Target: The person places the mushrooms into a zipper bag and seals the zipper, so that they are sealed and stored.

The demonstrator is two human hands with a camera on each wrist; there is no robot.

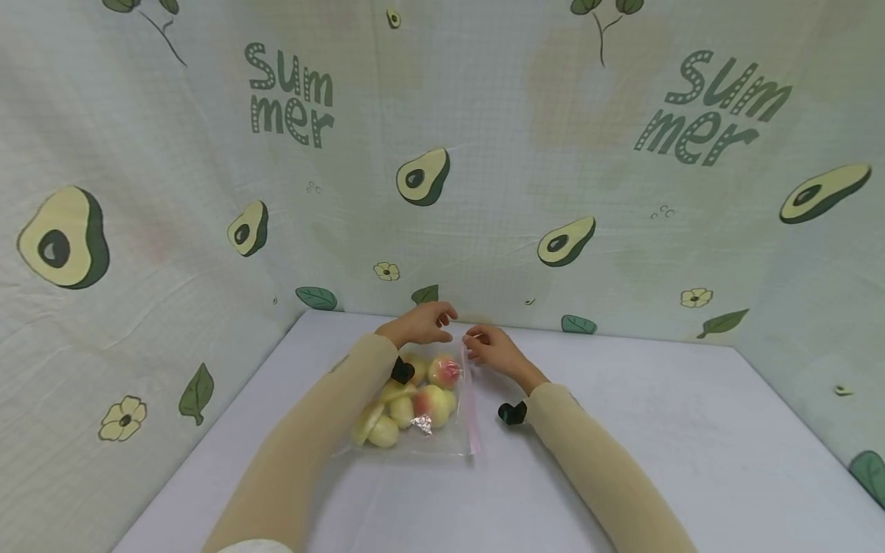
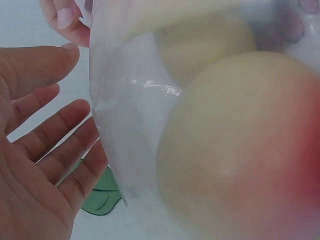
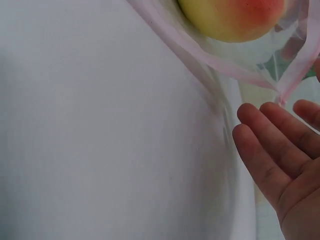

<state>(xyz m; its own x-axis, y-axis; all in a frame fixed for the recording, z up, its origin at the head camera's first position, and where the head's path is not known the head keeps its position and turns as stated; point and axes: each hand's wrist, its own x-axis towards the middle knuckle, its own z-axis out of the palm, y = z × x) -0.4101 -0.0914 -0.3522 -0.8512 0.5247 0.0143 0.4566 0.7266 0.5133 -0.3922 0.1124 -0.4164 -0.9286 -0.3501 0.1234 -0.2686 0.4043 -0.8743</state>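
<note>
A clear zip bag (image 1: 442, 444) with a pink strip along its mouth lies on the table, holding several yellow, red-blushed peaches (image 1: 444, 371). My left hand (image 1: 425, 322) is over the bag's far end. In the left wrist view its fingers (image 2: 65, 155) are spread and loosely bent beside the clear film, with nothing in them. At the far corner of the pink mouth is my right hand (image 1: 494, 347). The right wrist view shows its fingers (image 3: 280, 145) nearly straight, tips close to that corner; whether they touch it is unclear. The thumb is mostly out of that frame.
The white table (image 1: 664, 430) extends to both sides of the bag. Behind it hangs a pale cloth (image 1: 498, 100) printed with avocados, leaves and lettering, which also lines the left and right sides. A black wrist device (image 1: 512, 413) sits by the right sleeve.
</note>
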